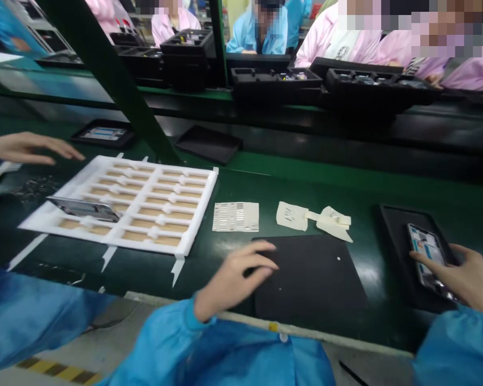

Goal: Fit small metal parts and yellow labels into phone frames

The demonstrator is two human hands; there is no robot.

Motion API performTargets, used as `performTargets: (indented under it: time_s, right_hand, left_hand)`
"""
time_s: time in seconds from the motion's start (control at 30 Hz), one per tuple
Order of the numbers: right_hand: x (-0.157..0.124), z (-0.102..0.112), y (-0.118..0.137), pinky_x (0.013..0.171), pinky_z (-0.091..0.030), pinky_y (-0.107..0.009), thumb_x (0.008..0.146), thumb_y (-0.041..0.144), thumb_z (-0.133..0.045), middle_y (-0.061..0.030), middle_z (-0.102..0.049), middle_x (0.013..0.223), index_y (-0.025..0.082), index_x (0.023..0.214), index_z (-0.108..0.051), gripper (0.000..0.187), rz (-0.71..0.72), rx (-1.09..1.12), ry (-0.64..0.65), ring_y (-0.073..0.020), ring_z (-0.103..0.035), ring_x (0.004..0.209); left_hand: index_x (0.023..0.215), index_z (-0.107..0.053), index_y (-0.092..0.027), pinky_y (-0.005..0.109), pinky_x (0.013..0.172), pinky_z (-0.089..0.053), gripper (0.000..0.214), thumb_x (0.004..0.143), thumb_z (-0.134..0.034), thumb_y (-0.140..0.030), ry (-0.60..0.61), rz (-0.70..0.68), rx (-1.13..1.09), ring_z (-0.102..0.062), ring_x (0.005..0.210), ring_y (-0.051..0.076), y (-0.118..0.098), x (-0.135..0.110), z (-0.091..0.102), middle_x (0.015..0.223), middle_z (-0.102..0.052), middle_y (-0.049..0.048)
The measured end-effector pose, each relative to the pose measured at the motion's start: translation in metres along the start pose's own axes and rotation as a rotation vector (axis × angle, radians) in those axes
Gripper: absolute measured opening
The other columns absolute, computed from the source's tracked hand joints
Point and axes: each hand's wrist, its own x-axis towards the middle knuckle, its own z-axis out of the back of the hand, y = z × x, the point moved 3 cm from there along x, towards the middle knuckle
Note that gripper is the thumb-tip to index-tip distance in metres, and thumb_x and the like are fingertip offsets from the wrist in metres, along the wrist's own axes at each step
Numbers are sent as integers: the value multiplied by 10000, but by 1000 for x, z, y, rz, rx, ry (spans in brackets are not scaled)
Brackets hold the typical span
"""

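My left hand [237,276] hovers by the left edge of a black mat [309,279], fingers apart and holding nothing. At the right, my right hand [473,276] grips an open phone body [426,246] by its sides, thumb on the near side; blue and silver parts show inside it. The phone is over a black tray [390,220], and I cannot tell whether it touches the tray's bottom. A sheet with rows of small silver strips [235,217] lies beyond my left hand. Crumpled backing paper [292,215] lies behind the mat.
A white foam rack [189,241] with slots, taped to the green bench, holds one upright phone part [84,208]. A co-worker's hand [32,147] reaches in from the left. A green post [116,80] slants across. More black trays [209,143] lie behind; people sit opposite.
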Motion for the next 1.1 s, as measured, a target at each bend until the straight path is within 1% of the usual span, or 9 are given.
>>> performTargets:
  time_s: [0.1,0.2,0.33,0.47,0.57,0.77,0.9,1.0,1.1]
  right_hand:
    - [1,7,-2,948,-378,-637,453,670,-804,-334,-447,1360,237,1372,-524,1054,-89,-92,47,-456,-332,1383]
    - [-5,15,4,844,-456,-591,474,606,-812,-286,-506,1349,280,1376,-501,1007,-178,55,62,-448,-513,1242]
    - [-17,11,20,740,-538,-462,535,540,-754,-248,-520,1354,238,1382,-453,949,-165,235,87,-366,-651,1056]
    - [-19,-8,24,1013,-441,-499,499,602,-737,-234,-502,1357,130,1305,-518,959,33,25,56,-401,-529,1228]
    - [-14,-16,19,1091,-365,-506,534,647,-726,-247,-448,1385,103,1341,-481,1004,97,-82,71,-393,-470,1285]
    - [-8,-10,21,1112,-347,-425,453,641,-799,-280,-334,1434,83,1376,-451,1133,-38,-127,80,-388,-375,1365]
    - [-9,-1,28,1036,-420,-461,486,522,-836,-266,-436,1379,107,1431,-374,1130,-69,-113,76,-390,-496,1253]
    - [-25,18,40,934,-475,-486,635,471,-755,-179,-648,1078,133,1403,-430,899,-34,-40,1,-361,-620,1052]
    - [-67,33,72,771,-524,-465,734,491,-682,-135,-666,912,200,1268,-587,616,104,85,-164,-322,-654,850]
  left_hand:
    - [966,-762,-209,293,988,-506,144,905,-633,-191,211,116,-470,-666,1083,176,-16,5,-59,1154,-719,40]
    - [982,-760,-179,283,938,-523,149,899,-639,-205,289,186,-744,-678,1049,185,-25,3,-81,1117,-729,67]
    - [979,-754,-191,282,896,-522,148,895,-641,-235,300,267,-750,-683,1015,190,-26,8,-86,1077,-737,56]
    - [973,-745,-220,279,901,-499,145,905,-623,-258,308,311,-630,-669,1023,182,-25,17,-90,1060,-738,24]
    - [976,-746,-229,285,914,-494,158,908,-614,-284,399,321,-592,-663,1027,184,-25,17,-96,1071,-734,19]
    - [981,-744,-233,299,919,-497,174,908,-597,-291,484,326,-567,-661,1020,195,-27,12,-105,1063,-734,22]
    - [992,-745,-244,294,934,-488,169,905,-603,-272,513,299,-568,-658,1031,191,-33,11,-103,1060,-734,14]
    - [1024,-735,-240,295,929,-497,184,922,-591,-294,506,308,-602,-660,1032,190,-34,8,-99,1075,-726,25]
    - [1176,-661,-228,318,944,-503,282,929,-601,-351,378,341,-693,-648,1076,205,-31,10,-98,1165,-691,70]
